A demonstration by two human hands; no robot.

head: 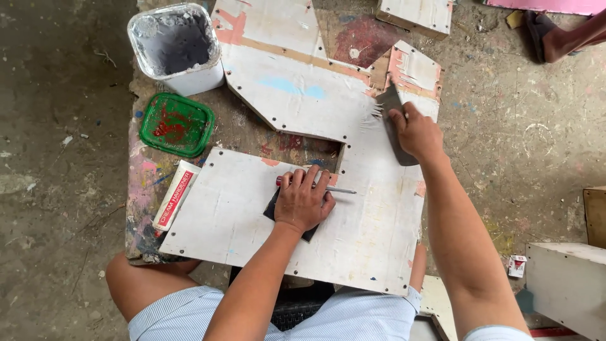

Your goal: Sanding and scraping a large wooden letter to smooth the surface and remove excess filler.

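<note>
Head view: scraper (396,120) in right hand (416,134)

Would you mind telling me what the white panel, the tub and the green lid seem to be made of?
The white panel looks like painted plywood: chipped edges show tan layered wood, and screw heads dot its face. The tub seems to be white plastic, with grey paste caked inside. The green lid looks like glossy moulded plastic, smeared with red.

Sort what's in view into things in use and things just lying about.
In use: dark flat scraper blade in right hand; white-coated board; left hand pressing on dark pad; white filler tub.

Lying about: green square lid; white tube box; small carton on floor.
</note>
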